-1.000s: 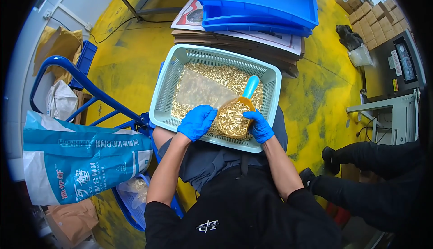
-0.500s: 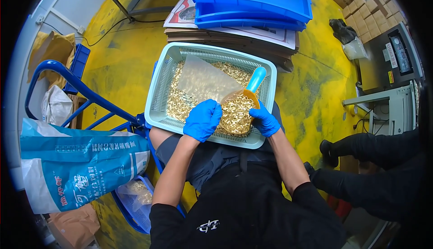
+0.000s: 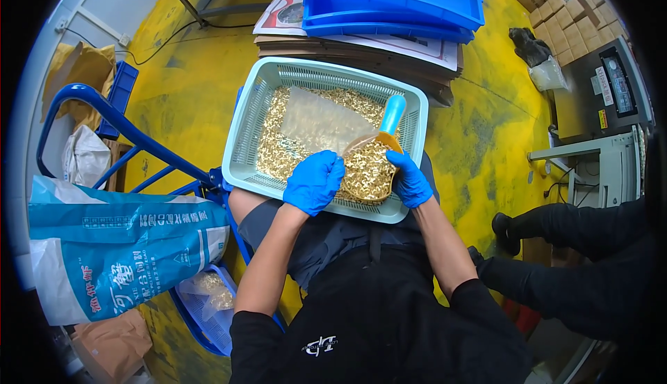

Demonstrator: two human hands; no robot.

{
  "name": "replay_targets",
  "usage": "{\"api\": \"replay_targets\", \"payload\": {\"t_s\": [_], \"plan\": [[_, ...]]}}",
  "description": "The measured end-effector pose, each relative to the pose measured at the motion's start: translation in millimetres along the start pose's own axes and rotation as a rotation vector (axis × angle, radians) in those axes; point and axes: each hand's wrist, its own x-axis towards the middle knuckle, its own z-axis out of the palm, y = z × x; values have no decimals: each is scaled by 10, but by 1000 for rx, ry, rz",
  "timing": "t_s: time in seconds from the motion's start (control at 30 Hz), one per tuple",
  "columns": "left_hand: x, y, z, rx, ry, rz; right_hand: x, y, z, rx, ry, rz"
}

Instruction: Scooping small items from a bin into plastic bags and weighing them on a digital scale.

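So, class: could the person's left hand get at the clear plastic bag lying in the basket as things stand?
Probably yes. The left hand is already over the basket, beside the scoop of small brass parts. The clear bag lies uncovered on top, just beyond its fingers.

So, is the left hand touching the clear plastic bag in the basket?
Touching. The head view shows the left hand in its blue glove pinching the near edge of the clear plastic bag, which lies over the small brass pieces in the basket.

A heaped scoop [image 3: 368,168] with a light-blue handle lies tilted in the mesh basket [image 3: 253,123] of small golden pieces.
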Motion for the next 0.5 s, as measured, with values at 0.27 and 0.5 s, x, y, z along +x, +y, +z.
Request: {"api": "replay_targets", "payload": {"t_s": [0.27,0.5], "plan": [[-34,-62,221,306,-97,-294,279,277,-328,-507,221,-181],[-23,25,342,286,-100,-355,383,-99,-179,-1163,210,-43]]}}
